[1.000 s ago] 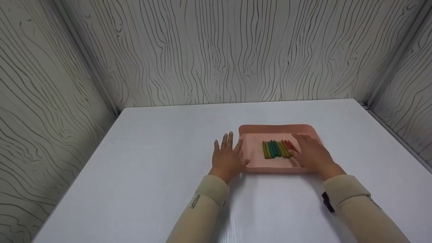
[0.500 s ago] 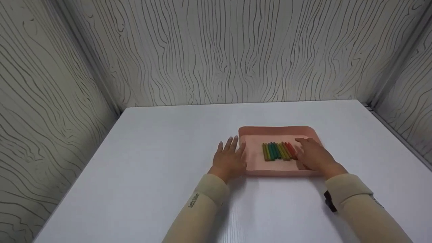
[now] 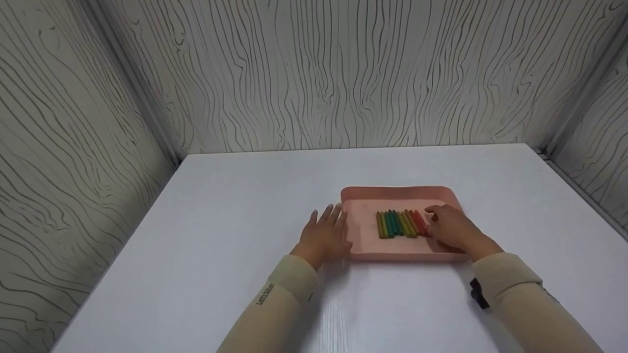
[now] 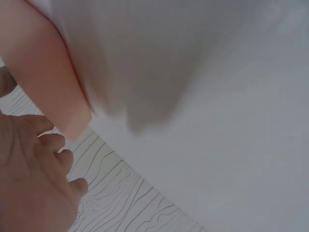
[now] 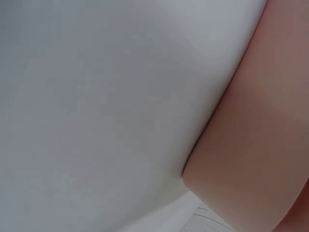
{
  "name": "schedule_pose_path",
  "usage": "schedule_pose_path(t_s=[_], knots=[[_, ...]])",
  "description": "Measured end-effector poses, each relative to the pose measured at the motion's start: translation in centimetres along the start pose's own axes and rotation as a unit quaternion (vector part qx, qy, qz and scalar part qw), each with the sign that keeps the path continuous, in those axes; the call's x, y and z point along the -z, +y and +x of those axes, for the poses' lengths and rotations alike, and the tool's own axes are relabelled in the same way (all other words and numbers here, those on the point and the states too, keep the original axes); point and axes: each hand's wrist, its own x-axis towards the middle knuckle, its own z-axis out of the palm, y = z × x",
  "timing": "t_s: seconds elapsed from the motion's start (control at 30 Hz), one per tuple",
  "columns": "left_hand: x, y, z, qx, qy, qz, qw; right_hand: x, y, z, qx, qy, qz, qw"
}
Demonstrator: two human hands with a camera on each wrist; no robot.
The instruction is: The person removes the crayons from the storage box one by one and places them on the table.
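Several crayons (image 3: 395,224) lie side by side in a pink tray (image 3: 360,233), running from olive and green at the left to red at the right. My right hand (image 3: 454,229) is over the tray's right part, its thumb by the lower end of the red crayons (image 3: 420,221) and its index finger reaching out above. Beside the tray's left wall, my left hand (image 3: 321,237) has its fingers spread along the rim. The left wrist view shows that hand's palm (image 4: 34,179) and relaxed fingers next to the tray wall (image 4: 50,72). No right-hand fingers show in the right wrist view.
The tray stands on a white table (image 3: 221,220), right of its middle. Wood-patterned panels (image 3: 314,73) rise behind the table and at both sides. A dark band (image 3: 478,293) shows under the right sleeve.
My right hand has drawn back slightly from the crayons, so the red ones show more fully. The left hand stays at the tray's left side, shifting a little left and down with the tray in view.
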Motion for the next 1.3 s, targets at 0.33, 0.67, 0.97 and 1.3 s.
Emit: schedule_pose_path(t_s=[0.33,0.67,0.97,1.3], knots=[[-0.4,-1.2,-1.5,-0.019,0.011,-0.011,0.9997,-0.6,-1.0,-0.2,0.028,0.005,0.02,0.9994],[-1.0,-2.6,-3.1,-0.043,0.022,-0.045,0.9978,-1.4,-2.9,-0.7,-0.019,-0.011,0.069,0.9973],[-1.6,-3.4,-4.0,-0.048,0.031,-0.068,0.996,-2.0,-4.3,-1.1,-0.071,-0.012,0.12,0.9902],[-1.9,-4.2,-4.8,-0.053,0.037,-0.082,0.9945,-2.7,-4.8,-1.2,-0.097,-0.028,0.16,0.982]])
